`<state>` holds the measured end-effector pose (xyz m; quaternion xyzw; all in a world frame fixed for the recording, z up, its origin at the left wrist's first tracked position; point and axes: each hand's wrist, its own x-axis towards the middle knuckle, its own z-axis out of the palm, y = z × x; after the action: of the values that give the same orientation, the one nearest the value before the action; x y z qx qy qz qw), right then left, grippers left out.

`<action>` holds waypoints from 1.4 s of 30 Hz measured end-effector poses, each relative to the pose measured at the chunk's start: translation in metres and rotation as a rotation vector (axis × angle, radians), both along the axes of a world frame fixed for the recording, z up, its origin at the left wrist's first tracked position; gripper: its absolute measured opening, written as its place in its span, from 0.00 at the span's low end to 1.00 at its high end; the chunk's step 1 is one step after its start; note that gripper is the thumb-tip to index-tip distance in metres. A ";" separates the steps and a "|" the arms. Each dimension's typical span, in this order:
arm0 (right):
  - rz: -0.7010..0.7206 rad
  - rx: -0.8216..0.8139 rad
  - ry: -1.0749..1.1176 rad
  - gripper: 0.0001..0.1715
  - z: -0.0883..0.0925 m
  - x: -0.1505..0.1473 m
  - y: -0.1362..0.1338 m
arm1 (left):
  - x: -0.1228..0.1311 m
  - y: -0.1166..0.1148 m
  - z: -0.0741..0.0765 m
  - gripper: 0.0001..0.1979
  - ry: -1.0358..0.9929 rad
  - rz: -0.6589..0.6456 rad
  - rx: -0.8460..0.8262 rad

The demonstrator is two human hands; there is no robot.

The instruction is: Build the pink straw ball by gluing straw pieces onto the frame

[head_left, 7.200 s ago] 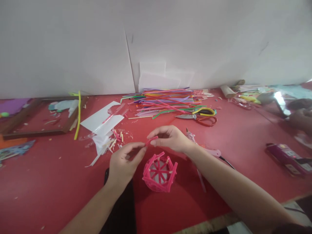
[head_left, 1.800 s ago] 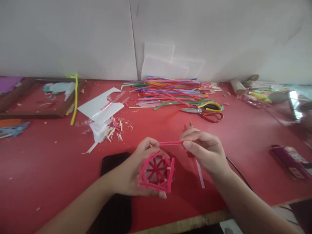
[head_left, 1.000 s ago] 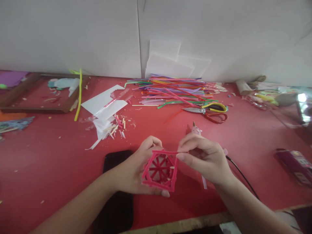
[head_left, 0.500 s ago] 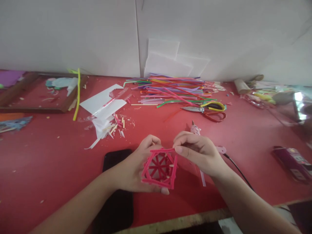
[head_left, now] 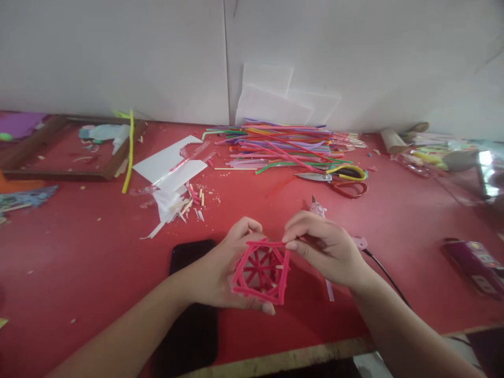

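Basket [head_left: 259, 269], one: bright pink, open-topped, angular at the rim, built of short fuzzy sticks overlapping at the corners; spokes meet at a hub over a pale base; a few pale stick ends show inside. Location: in the left hand, near the front edge of the red table [head_left: 244, 205].

Hands, two. Left hand [head_left: 222, 269]: curled around the basket's side, grasping it. Right hand [head_left: 329, 249]: thumb and forefinger pinching the right end of the far rim stick.

Scissors [head_left: 315, 177], one pair, handles yellow and red.

Glue gun [head_left: 317, 209], one, partly hidden behind the right hand.

White sheets [head_left: 271, 105], three, leaning against the wall.

Brown frame [head_left: 55, 175], one.

Coloured stems [head_left: 283, 147], one pile, too many to count.
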<state>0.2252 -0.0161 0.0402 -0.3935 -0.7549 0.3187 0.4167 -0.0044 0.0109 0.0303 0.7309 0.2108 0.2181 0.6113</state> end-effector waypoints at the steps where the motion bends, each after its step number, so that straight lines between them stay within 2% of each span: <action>1: 0.003 0.003 -0.007 0.03 0.000 0.000 0.000 | 0.000 0.000 -0.001 0.26 -0.008 0.002 0.001; 10: 0.056 0.049 -0.092 0.06 0.002 0.006 -0.002 | 0.000 0.003 -0.002 0.26 -0.036 -0.044 0.015; 16: 0.098 0.069 -0.113 0.09 0.022 0.019 0.008 | 0.000 0.001 -0.001 0.27 -0.016 -0.006 -0.013; 20: 0.353 0.064 -0.218 0.13 0.037 0.017 0.032 | -0.002 -0.003 -0.002 0.28 -0.014 0.038 -0.064; 23: 0.547 0.055 -0.318 0.17 0.045 0.010 0.057 | -0.004 -0.003 -0.005 0.27 -0.034 0.054 0.001; 26: 0.650 0.039 -0.346 0.17 0.049 0.000 0.076 | -0.005 -0.001 -0.008 0.27 -0.029 0.063 0.092; 29: 0.699 0.002 -0.327 0.15 0.052 -0.009 0.083 | -0.005 0.000 -0.009 0.28 0.020 0.055 0.132; 32: 0.733 -0.018 -0.359 0.15 0.055 -0.016 0.083 | -0.005 0.000 -0.011 0.34 0.020 0.061 0.128; 37: 0.720 -0.019 -0.376 0.16 0.056 -0.018 0.083 | -0.006 -0.002 -0.011 0.43 0.017 0.070 0.142; 42: 0.736 -0.036 -0.387 0.17 0.054 -0.017 0.084 | -0.006 -0.001 -0.009 0.35 0.008 0.054 0.189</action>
<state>0.2077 0.0674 0.0945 -0.1574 -0.9039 0.3797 0.1185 -0.0106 0.0095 0.0213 0.7802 0.2115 0.2505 0.5326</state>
